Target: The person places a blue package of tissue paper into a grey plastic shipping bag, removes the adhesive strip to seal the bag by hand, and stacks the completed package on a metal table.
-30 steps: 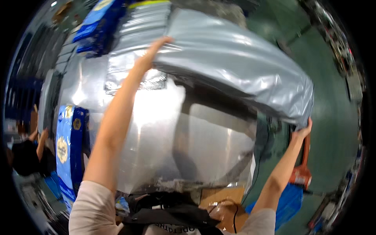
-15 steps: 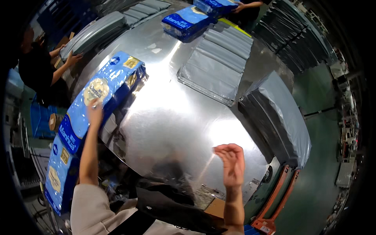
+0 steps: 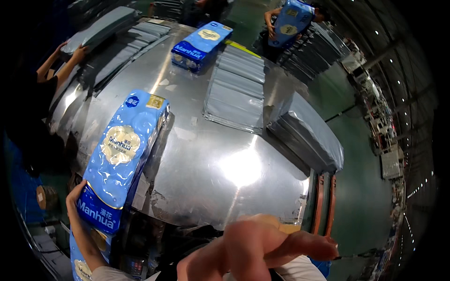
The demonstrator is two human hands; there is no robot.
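A long blue plastic-wrapped pack [image 3: 107, 175] with a cream badge lies slantwise on the left of the metal table. My left hand [image 3: 76, 195] grips its left side near the close end, with part of the fingers hidden at the pack's edge. Below that end, partly behind my left forearm, is a second blue pack [image 3: 77, 248]. My right hand [image 3: 253, 248] is raised very near the camera at the bottom. One digit stretches to the right while other fingers bend, and nothing shows between them.
Grey plastic bags [image 3: 236, 89] lie stacked on the metal table [image 3: 192, 173], beside a folded grey bundle [image 3: 307, 133]. Another blue pack [image 3: 201, 44] rests at the far side. A co-worker holds a blue pack [image 3: 291, 23]; another person at left handles a grey bundle [image 3: 101, 28].
My view has shifted. My left hand has gone from the pack's top to its left side near the close end. My right hand has risen toward the camera. The far co-worker has lifted a pack.
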